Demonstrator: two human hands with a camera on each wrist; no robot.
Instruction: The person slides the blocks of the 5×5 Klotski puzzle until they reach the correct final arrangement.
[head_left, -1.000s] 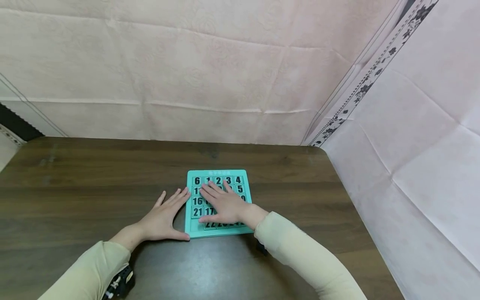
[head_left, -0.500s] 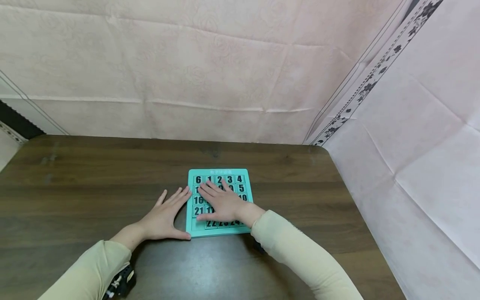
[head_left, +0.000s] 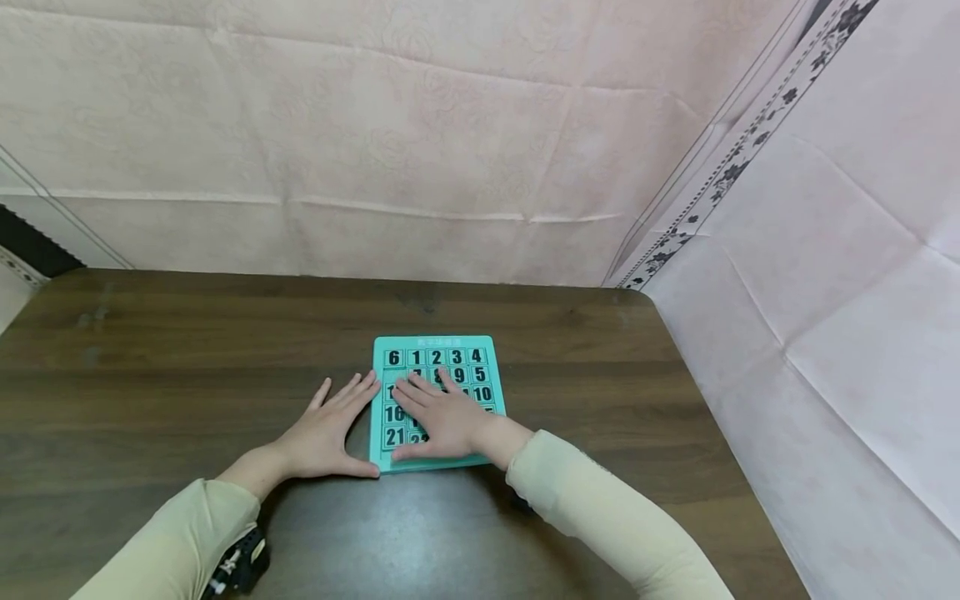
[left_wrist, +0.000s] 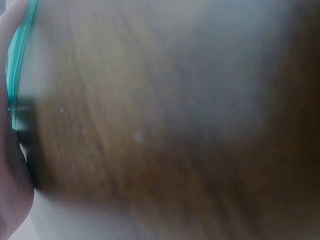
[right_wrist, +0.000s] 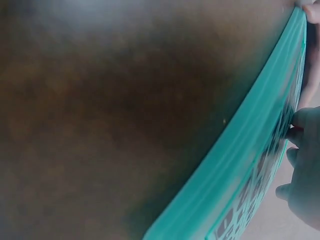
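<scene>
A teal number sliding puzzle point(head_left: 450, 342) lies on the table, with rows of black-numbered tiles in its frame. Its left column shows a bare teal slot under the 6, and 21 sits in the lowest row. My left hand point(head_left: 324, 435) is spread along the puzzle's left side, fingertips at the edge and thumb at the near left corner. My right hand point(head_left: 450, 422) lies over the tiles with straight fingers, hiding many numbers in the middle and lower rows. The right wrist view catches the puzzle's near edge point(right_wrist: 235, 150) from low down, with right fingers point(right_wrist: 305, 170) over the tiles.
The brown wooden table point(head_left: 187, 333) has a rounded far right corner. A pale cloth point(head_left: 375, 150) hangs behind it, and another white cloth point(head_left: 840, 292) with a floral border stands to the right. A black wrist device point(head_left: 238, 562) sits under the left sleeve.
My right hand has moved slightly toward me over the puzzle. Left-column tiles, 16 and 21 among them, have slid down, so the bare slot went from bottom left to under the 6.
</scene>
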